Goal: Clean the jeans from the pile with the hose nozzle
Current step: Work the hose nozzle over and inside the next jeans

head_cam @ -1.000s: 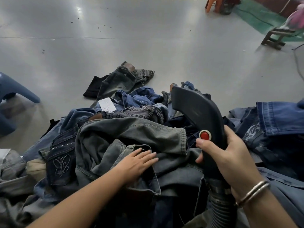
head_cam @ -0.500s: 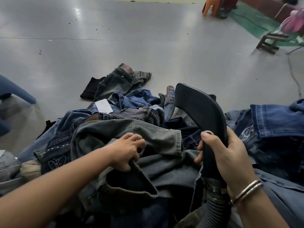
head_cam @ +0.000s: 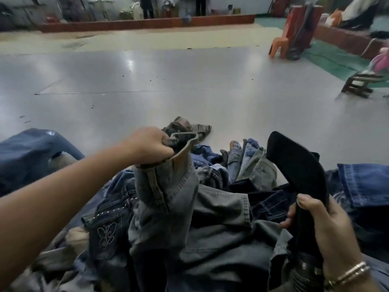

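As left hand (head_cam: 150,147) grips jeans (head_cam: 168,192) (grey), nozzle (head_cam: 299,175) in right hand (head_cam: 322,232).

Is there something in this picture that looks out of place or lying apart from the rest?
Yes: one pair of dark jeans lies alone on the grey floor, apart from the pile. Otherwise nothing stands out.
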